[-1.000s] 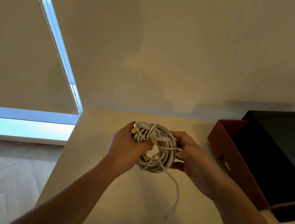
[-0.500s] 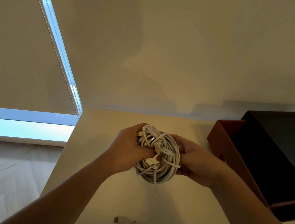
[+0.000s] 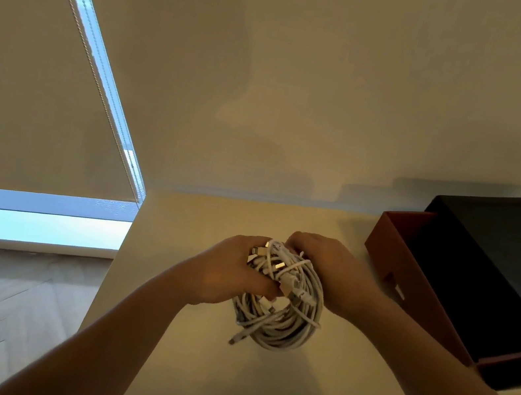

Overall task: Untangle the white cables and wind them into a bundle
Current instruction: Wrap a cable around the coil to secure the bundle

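Cables (image 3: 281, 309) sit wound in a loose white coil between our two hands, seemingly held up above the surface (image 3: 253, 387) rather than resting on it, which lets the loops hang free and round. Our left hand (image 3: 232, 272) is clenched round the coil's left side, fingers curled about the gathered strands; we judge this the anchoring grip that keeps the loops from springing apart. Our right hand (image 3: 329, 272) comes over the top right of the coil, fingers curled down onto the strands and grasping them; just which strand it pinches we cannot tell. Several metal-tipped plugs (image 3: 279, 265) cluster at the top beside the left hand, probably gathered there so the ends do not trail. One short end (image 3: 236, 338) sticks out at the coil's lower left. An open box (image 3: 412, 276), reddish outside and dark within, stands on the surface to the right, near the hands but apart from them. We judge the winding close to done: almost all the length of the cables is in the coil, and what remains is to tuck in that loose end. The risk is that easing either grip lets the springy loops slip
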Tool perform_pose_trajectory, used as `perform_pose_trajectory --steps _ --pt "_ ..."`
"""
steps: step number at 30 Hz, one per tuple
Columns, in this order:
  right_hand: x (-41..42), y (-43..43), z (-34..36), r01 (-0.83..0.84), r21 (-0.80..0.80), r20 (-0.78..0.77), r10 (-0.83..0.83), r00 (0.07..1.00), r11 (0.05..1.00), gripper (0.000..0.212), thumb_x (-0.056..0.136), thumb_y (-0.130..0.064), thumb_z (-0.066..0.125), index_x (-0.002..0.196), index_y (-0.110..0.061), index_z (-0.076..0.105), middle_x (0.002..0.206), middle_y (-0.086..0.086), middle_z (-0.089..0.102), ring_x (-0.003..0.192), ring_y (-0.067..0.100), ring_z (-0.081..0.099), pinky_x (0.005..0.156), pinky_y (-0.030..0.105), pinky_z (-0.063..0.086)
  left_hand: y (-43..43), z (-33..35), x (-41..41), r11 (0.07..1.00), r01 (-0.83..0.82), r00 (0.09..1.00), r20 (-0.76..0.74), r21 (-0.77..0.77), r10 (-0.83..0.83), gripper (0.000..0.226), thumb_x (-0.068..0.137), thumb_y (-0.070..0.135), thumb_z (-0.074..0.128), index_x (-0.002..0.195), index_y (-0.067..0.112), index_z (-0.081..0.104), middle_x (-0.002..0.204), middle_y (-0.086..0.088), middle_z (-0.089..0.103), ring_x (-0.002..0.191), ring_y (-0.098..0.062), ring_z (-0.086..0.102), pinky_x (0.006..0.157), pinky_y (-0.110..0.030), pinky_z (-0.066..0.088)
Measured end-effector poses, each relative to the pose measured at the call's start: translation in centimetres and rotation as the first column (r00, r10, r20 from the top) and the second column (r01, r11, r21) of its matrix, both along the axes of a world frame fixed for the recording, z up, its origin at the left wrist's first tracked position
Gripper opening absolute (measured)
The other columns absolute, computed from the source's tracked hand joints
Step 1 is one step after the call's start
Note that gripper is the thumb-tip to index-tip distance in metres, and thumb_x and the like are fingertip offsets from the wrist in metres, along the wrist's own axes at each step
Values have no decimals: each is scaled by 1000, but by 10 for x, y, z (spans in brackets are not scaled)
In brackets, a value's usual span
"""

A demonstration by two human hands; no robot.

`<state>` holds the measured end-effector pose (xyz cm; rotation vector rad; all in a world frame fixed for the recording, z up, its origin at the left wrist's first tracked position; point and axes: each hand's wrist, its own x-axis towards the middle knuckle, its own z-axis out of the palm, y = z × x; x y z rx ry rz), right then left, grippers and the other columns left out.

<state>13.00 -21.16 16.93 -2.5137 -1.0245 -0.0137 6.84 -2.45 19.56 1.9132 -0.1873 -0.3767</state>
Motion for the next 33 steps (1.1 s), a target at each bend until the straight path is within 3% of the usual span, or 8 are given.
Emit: perform_pose_trajectory --steps 6,10,12,15,20,25,29,33 --pt "24 -1 -15 84 24 -359 -70 931 996 19 97 -7 48 98 -17 63 91 -1 65 80 14 61 62 17 42 1 9 0 986 77 994 64 147 -87 40 72 11 82 72 46 61 81 16 65 79 0 62 71 -19 48" --pt "23 -6 -1 219 225 -824 66 562 949 28 96 6 35 88 -7 58 53 8 45 46 11 50 49 19 43 9 11 -1 954 184 980 31 239 -197 35 73 18 82 79 47 63 82 26 63 81 5 61 73 -16 48" --pt "22 -15 6 212 285 -896 181 406 935 20 99 -2 37 90 -3 56 45 -1 33 39 10 36 43 20 32 17 2 0 947 167 979 65 275 -191 44 69 23 85 96 50 62 96 23 63 92 1 61 83 -19 50" --pt "25 -23 10 304 355 -908 248 339 884 27 102 -12 36 86 -5 56 51 -4 26 42 8 19 42 21 12 27 -16 2 983 -25 998 53 181 16 61 65 15 88 103 41 47 103 4 61 81 -10 63 76 -31 57" --pt "21 -17 9 554 489 -872 361 331 674 33 102 -23 33 78 -10 52 52 -6 20 42 7 14 37 20 12 20 -27 7 926 -362 923 98 -109 372 55 65 -15 77 91 19 43 91 -6 60 62 1 60 53 -19 51" --pt "16 -12 3 677 517 -854 372 364 524 33 103 -23 33 79 -11 52 55 -4 20 42 6 15 38 20 13 19 -26 15 815 -525 818 120 -243 563 44 66 1 84 82 15 46 75 3 65 59 -4 60 57 -25 50" --pt "11 -9 11 635 532 -845 310 436 560 21 94 -29 51 83 -10 50 56 -3 24 45 7 17 40 21 13 23 -24 18 876 -467 861 166 -119 481 46 62 10 88 79 17 46 65 11 64 57 -6 56 60 -31 48" --pt "4 -5 20 396 423 -827 170 536 815 41 76 -31 76 96 -8 49 69 2 42 51 8 29 45 23 21 24 -22 19 932 -361 917 188 19 351 47 57 17 91 74 23 47 68 5 63 60 -13 54 57 -36 47"
